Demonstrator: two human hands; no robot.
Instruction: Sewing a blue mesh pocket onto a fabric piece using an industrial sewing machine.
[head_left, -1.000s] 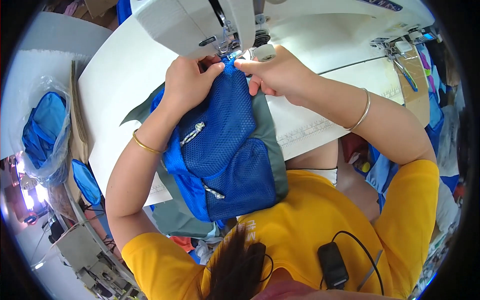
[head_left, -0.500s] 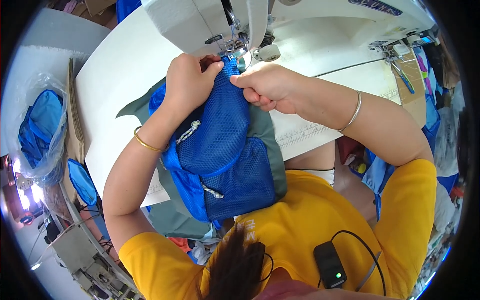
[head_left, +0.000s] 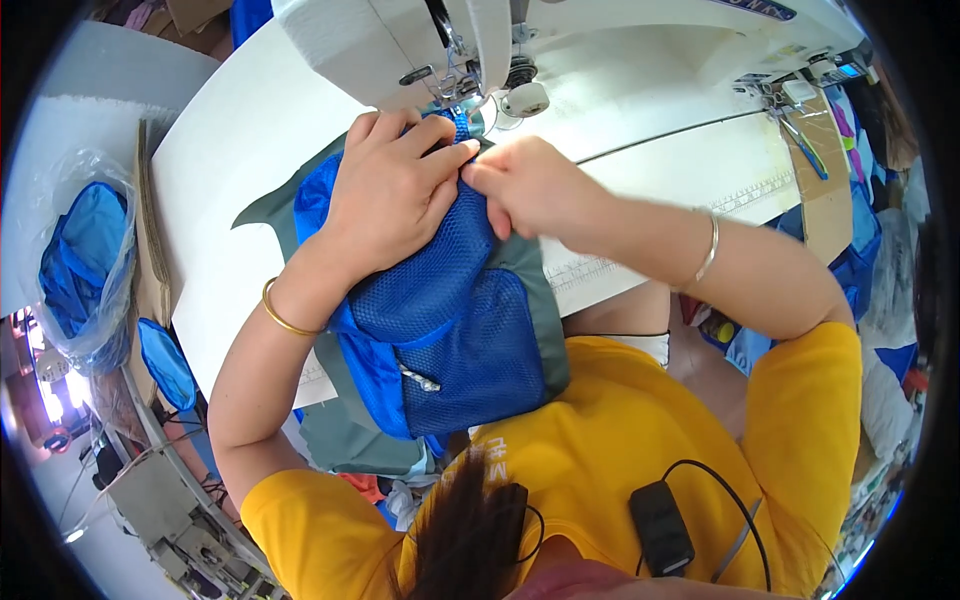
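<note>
A blue mesh bag panel (head_left: pixel 480 350) with pockets and a speckled drawcord (head_left: pixel 419 380) lies under my hands, its far end at the sewing machine's presser foot (head_left: pixel 455 88). Grey-green fabric (head_left: pixel 268 214) spreads beneath it and shows along both sides. My left hand (head_left: pixel 392 198) rests over the mesh just before the foot, fingers apart and slightly bent, pressing down. Close by its thumb, my right hand (head_left: pixel 540 190) is closed in a pinch on the panel's right edge. Motion blurs this hand a little, and its fingertips partly cover the edge.
The white sewing machine (head_left: pixel 350 45) stands over the white table (head_left: pixel 230 140), which has a ruler scale (head_left: pixel 750 195) on it. Tweezers (head_left: pixel 805 145) lie at the right by cardboard. A clear plastic bag (head_left: pixel 75 335) with blue pieces hangs at the left.
My left hand has gone from pinching the panel's edge to lying spread over the mesh, covering the upper drawcord. My right hand has turned and its grip has shifted beside the left thumb.
</note>
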